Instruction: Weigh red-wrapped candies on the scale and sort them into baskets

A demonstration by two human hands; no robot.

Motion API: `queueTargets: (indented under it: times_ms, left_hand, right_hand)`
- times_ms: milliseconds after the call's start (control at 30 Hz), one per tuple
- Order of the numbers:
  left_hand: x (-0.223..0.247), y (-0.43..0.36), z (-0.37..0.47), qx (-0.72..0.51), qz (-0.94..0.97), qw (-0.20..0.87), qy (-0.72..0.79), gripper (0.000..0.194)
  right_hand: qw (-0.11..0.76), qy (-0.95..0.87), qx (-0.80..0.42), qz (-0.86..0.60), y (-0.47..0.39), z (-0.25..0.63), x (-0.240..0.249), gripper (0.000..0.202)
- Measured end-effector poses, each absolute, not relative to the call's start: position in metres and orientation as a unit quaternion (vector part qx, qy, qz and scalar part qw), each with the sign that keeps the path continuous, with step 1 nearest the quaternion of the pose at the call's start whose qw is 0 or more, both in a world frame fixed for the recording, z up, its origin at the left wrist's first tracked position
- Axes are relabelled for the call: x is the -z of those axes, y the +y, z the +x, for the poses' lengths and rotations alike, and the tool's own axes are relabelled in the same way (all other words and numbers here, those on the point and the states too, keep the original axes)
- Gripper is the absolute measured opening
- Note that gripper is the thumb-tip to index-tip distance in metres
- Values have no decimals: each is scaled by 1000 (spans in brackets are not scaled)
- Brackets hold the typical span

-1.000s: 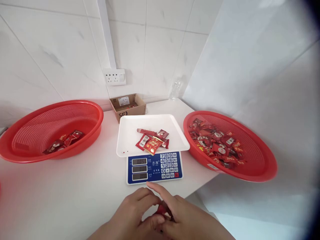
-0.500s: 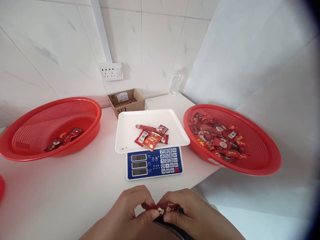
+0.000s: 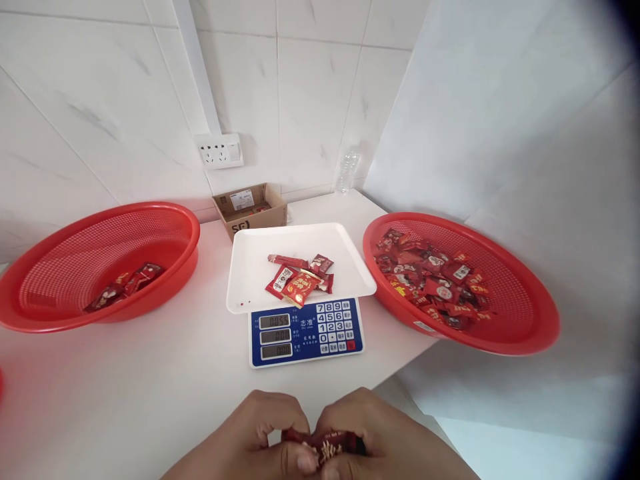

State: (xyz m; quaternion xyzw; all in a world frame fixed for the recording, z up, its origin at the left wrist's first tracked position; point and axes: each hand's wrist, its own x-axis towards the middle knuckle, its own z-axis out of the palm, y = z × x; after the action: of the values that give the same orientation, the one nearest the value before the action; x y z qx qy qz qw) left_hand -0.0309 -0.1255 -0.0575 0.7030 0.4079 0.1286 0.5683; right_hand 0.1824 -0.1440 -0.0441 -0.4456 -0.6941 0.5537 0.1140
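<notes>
At the bottom of the view, my left hand (image 3: 273, 433) and my right hand (image 3: 363, 433) both pinch one small red snack packet (image 3: 330, 445) with gold print. My thumbs press on its near side, and the fingers behind it are partly hidden. Whether the wrapper is torn I cannot tell. Just beyond my hands stands a digital scale (image 3: 306, 333) with a blue keypad panel. Several red snack packets (image 3: 301, 285) lie in a small heap on its white tray (image 3: 250, 267); one of them is long and narrow.
A red plastic basket (image 3: 543, 320) on the right holds many red packets, overhanging the table edge. Another red basket (image 3: 170, 267) at left holds a few. Behind the scale stand a cardboard box (image 3: 267, 217) and a clear bottle (image 3: 349, 170). A socket (image 3: 220, 152) is on the wall.
My hands sit slightly lower in view, still gripping the same packet, with the knuckles closer together. The surroundings have shifted slightly down and left in the picture.
</notes>
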Motion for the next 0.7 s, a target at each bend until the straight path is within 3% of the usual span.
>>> queueTargets:
  times_ms: [100,300,567,700]
  left_hand:
    - [55,-126,-33,-117,662,606,424,32]
    - [52,-115,-25,-195,660,572,446,44]
    - [52,-112,-31,-205,671,577,418,39]
    - [53,-111,-31,-256,651,578,420,46]
  right_hand:
    - [127,-667,-598,-425,-144,183,44,30]
    - [192,-656,-541,-491,-140,182,45,27]
    - [137,-655,-525,-526,-135,181,43,24]
    - [161,-654,-545,-499,-132,180,45,38]
